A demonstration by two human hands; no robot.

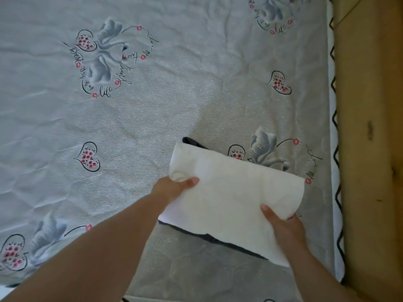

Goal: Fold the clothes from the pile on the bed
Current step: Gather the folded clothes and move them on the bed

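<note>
Now both hands pinch the folded white garment (235, 192): left hand (172, 188) at its left end, right hand (283, 225) at its right; better lower it squarely onto the dark garment (192, 141) beneath.

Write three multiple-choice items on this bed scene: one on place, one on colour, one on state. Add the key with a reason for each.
1. Where does the folded white cloth garment lie?
A. on the dark garment beneath it
B. on the floor
C. on the wooden bed frame

2. What colour is the printed bed sheet under the clothes?
A. plain red
B. grey with pink-flowered hearts
C. green stripes

3. What are the hands doing?
A. both hanging idle
B. only one touches the garment
C. left hand and right hand both grip the white garment

Key: 1 A, dark edges show beneath the white fabric; 2 B, the grey ground and hearts are plain; 3 C, a thumb lies over each held edge.
</note>
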